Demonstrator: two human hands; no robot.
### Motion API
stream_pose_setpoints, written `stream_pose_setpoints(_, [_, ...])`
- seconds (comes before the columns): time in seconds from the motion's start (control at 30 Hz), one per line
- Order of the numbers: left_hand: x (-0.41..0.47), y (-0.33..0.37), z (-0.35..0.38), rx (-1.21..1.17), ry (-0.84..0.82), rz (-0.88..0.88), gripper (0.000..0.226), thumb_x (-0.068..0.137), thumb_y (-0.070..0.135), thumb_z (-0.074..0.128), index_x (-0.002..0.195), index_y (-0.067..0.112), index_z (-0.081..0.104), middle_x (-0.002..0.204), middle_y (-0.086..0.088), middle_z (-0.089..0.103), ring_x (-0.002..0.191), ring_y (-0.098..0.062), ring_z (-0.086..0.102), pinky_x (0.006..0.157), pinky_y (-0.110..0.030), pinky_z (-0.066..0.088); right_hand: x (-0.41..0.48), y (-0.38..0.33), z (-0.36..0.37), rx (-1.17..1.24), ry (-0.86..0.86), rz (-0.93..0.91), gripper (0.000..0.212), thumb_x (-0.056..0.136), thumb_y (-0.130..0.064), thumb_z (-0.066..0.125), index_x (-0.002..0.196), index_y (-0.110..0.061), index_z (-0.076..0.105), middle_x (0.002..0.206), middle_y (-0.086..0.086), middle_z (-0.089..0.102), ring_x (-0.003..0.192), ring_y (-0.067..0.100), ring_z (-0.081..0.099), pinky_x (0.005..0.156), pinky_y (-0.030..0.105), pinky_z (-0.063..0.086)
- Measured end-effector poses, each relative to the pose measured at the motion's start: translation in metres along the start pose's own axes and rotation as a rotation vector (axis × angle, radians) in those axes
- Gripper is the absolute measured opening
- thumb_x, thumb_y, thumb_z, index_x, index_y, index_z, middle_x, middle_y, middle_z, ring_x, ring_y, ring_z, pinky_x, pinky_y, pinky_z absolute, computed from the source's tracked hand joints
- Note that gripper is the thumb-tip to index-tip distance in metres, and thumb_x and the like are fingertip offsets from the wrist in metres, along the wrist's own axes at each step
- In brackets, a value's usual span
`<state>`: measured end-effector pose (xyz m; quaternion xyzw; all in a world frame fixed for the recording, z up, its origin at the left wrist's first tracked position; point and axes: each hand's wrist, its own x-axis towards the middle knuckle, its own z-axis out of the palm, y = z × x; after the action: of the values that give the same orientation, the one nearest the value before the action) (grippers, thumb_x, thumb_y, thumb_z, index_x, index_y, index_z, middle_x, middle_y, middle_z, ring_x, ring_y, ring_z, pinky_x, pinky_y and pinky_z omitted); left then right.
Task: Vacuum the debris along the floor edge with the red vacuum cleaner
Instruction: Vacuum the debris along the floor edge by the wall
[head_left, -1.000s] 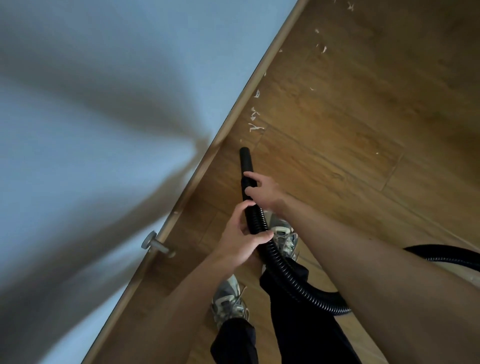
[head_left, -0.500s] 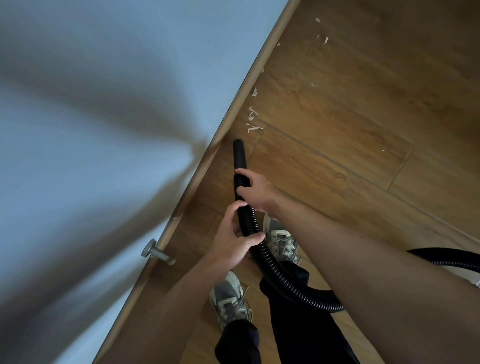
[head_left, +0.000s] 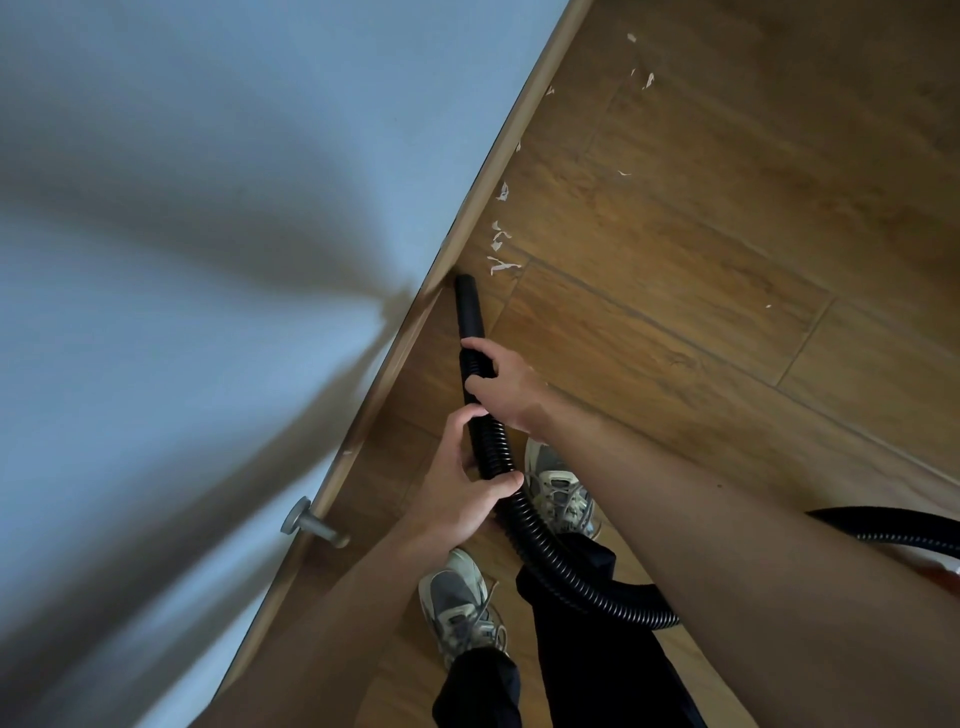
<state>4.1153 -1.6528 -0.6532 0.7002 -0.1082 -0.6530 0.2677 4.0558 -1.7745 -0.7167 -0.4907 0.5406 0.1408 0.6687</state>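
Observation:
A black ribbed vacuum hose (head_left: 545, 551) runs from the lower right up to a smooth black nozzle (head_left: 467, 306) whose tip sits on the wooden floor against the baseboard (head_left: 498, 156). My right hand (head_left: 498, 387) grips the hose just behind the nozzle. My left hand (head_left: 462, 488) holds the ribbed part a little lower. White debris scraps (head_left: 501, 265) lie just beyond the nozzle tip, and more debris (head_left: 647, 80) is scattered farther along the edge. A sliver of the red vacuum body (head_left: 943, 571) shows at the right edge.
A pale blue wall (head_left: 234, 208) fills the left side. A metal door stop (head_left: 311, 525) sticks out of the baseboard near my left forearm. My two feet in grey sneakers (head_left: 460, 603) stand by the hose. Wood floor (head_left: 727, 260) extends to the right.
The nozzle has moved forward along the baseboard toward the white scraps, and both hands have travelled with it. The debris lies where it was.

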Motion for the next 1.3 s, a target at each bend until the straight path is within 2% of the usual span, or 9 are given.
stream_pose_setpoints(0.07, [0.001,0.003,0.003,0.019,-0.033,-0.013,0.062,0.084,0.007,0.076,0.120,0.048,0.046,0.110,0.008,0.057,0.086,0.015,0.057,0.064,-0.004,0.048,-0.004,0.005,-0.005,0.014,0.036,0.001,0.056,0.091,-0.018,0.051,0.143,-0.039,0.044,0.120,0.000,0.056,0.092,0.015,0.058,0.071,0.029,0.050])
stream_pose_setpoints(0.23, [0.004,0.012,0.013,0.064,-0.083,-0.024,0.063,0.084,0.011,0.076,0.120,0.052,0.045,0.114,0.011,0.058,0.089,0.016,0.057,0.067,-0.008,0.048,-0.009,0.011,-0.021,0.035,0.081,0.010,0.056,0.091,-0.019,0.052,0.143,-0.039,0.043,0.131,0.002,0.053,0.107,0.024,0.057,0.091,0.044,0.053])
stream_pose_setpoints(0.37, [0.008,0.020,0.014,0.068,-0.088,-0.045,0.065,0.084,0.010,0.075,0.123,0.053,0.045,0.113,0.011,0.060,0.088,0.013,0.060,0.064,-0.006,0.048,-0.006,0.007,-0.030,0.045,0.105,0.015,0.055,0.091,-0.020,0.052,0.142,-0.040,0.044,0.131,0.002,0.055,0.109,0.025,0.058,0.094,0.045,0.052])
stream_pose_setpoints(0.5, [0.013,0.027,0.012,0.074,-0.076,-0.061,0.067,0.084,0.010,0.075,0.127,0.051,0.043,0.112,0.007,0.062,0.087,0.008,0.062,0.067,-0.010,0.047,-0.002,0.000,-0.033,0.047,0.112,0.009,0.055,0.092,-0.019,0.051,0.143,-0.038,0.044,0.132,0.002,0.054,0.110,0.024,0.057,0.092,0.040,0.051])
stream_pose_setpoints(0.63, [0.018,0.032,0.010,0.056,-0.053,-0.071,0.067,0.084,0.011,0.075,0.126,0.053,0.043,0.110,0.004,0.062,0.091,-0.002,0.063,0.072,-0.016,0.046,0.004,-0.009,-0.036,0.045,0.101,0.000,0.055,0.092,-0.018,0.052,0.143,-0.037,0.045,0.132,0.002,0.054,0.109,0.024,0.058,0.093,0.044,0.053])
stream_pose_setpoints(0.83, [0.025,0.038,0.006,0.018,-0.029,-0.050,0.069,0.085,0.008,0.075,0.126,0.054,0.044,0.114,0.009,0.060,0.091,0.008,0.062,0.066,-0.008,0.049,0.013,-0.022,-0.040,0.052,0.071,-0.001,0.055,0.093,-0.017,0.052,0.144,-0.036,0.044,0.127,0.002,0.056,0.107,0.025,0.060,0.092,0.045,0.055])
stream_pose_setpoints(1.03, [0.032,0.047,0.002,-0.015,-0.011,-0.076,0.070,0.086,0.008,0.074,0.124,0.058,0.043,0.114,0.004,0.062,0.104,-0.016,0.065,0.073,-0.026,0.056,0.020,-0.036,-0.043,0.038,0.064,-0.016,0.055,0.094,-0.016,0.052,0.145,-0.035,0.043,0.128,0.004,0.056,0.105,0.025,0.059,0.086,0.037,0.054])
stream_pose_setpoints(1.2, [0.040,0.057,0.002,-0.011,-0.011,-0.070,0.068,0.086,0.008,0.075,0.118,0.060,0.045,0.109,0.005,0.065,0.103,-0.017,0.066,0.083,-0.039,0.059,0.027,-0.045,-0.049,0.037,0.066,-0.022,0.058,0.093,-0.016,0.053,0.146,-0.034,0.042,0.129,0.005,0.054,0.104,0.024,0.059,0.085,0.038,0.055])
stream_pose_setpoints(1.3, [0.042,0.059,0.004,0.002,-0.031,-0.068,0.067,0.085,0.008,0.075,0.122,0.056,0.045,0.111,0.002,0.063,0.105,-0.020,0.065,0.082,-0.040,0.059,0.028,-0.043,-0.052,0.031,0.065,-0.022,0.058,0.093,-0.017,0.054,0.146,-0.035,0.041,0.127,0.004,0.054,0.102,0.022,0.058,0.079,0.033,0.053])
